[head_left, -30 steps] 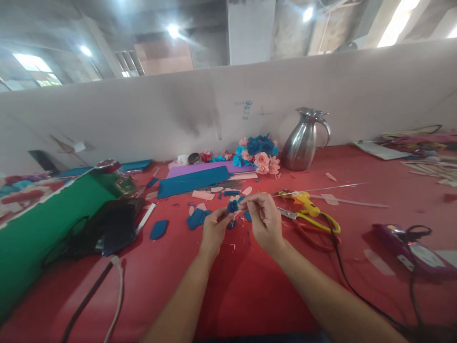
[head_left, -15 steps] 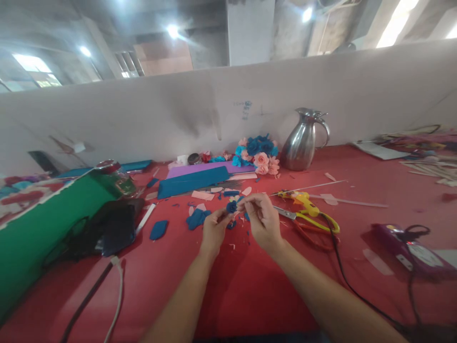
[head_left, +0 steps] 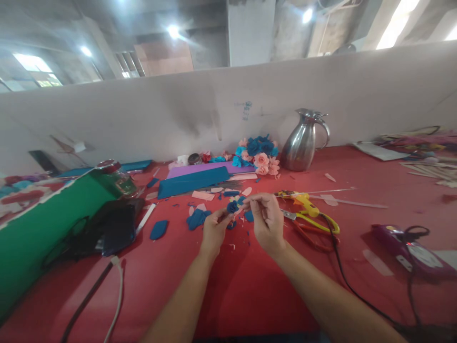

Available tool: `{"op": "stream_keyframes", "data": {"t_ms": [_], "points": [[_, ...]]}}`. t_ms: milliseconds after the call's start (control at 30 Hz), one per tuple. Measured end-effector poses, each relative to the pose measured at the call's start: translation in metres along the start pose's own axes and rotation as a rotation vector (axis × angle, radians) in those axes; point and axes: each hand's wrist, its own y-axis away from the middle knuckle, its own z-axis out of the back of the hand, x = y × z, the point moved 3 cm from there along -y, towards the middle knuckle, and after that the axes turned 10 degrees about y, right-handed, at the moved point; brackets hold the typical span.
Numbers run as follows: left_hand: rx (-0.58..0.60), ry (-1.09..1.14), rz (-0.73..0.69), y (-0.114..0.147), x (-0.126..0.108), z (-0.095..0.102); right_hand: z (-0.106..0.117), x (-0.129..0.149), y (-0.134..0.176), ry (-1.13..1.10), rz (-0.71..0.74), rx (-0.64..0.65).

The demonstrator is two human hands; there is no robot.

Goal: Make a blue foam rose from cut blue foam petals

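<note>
Now the left hand [head_left: 214, 227] pinches a blue flower [head_left: 232, 206] upright to steady it, while the right hand [head_left: 267, 220] pinches a pink strip [head_left: 240, 212] beside it above the table [head_left: 250, 286].

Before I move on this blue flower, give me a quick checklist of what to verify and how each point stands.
1. Flower held: ok. The left hand pinches the blue flower at its fingertips, above the table.
2. Second hand in place: ok. The right hand has its fingertips pinched just right of the flower.
3. What the right hand pinches: cannot tell, too small to make out.
4. Tools in reach: ok. Scissors and glue gun lie just right of the hands.
5. Glue gun cord clear of the right arm: not ok, it runs close beside it.
6. Spare blue pieces near: ok, just left of the hands.
</note>
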Motion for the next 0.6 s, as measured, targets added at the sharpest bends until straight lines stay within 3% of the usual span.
{"op": "stream_keyframes", "data": {"t_ms": [600], "points": [[0.027, -0.044, -0.026, -0.0017, 0.0026, 0.0011, -0.0043, 0.0021, -0.0006, -0.050, -0.024, 0.092]]}}
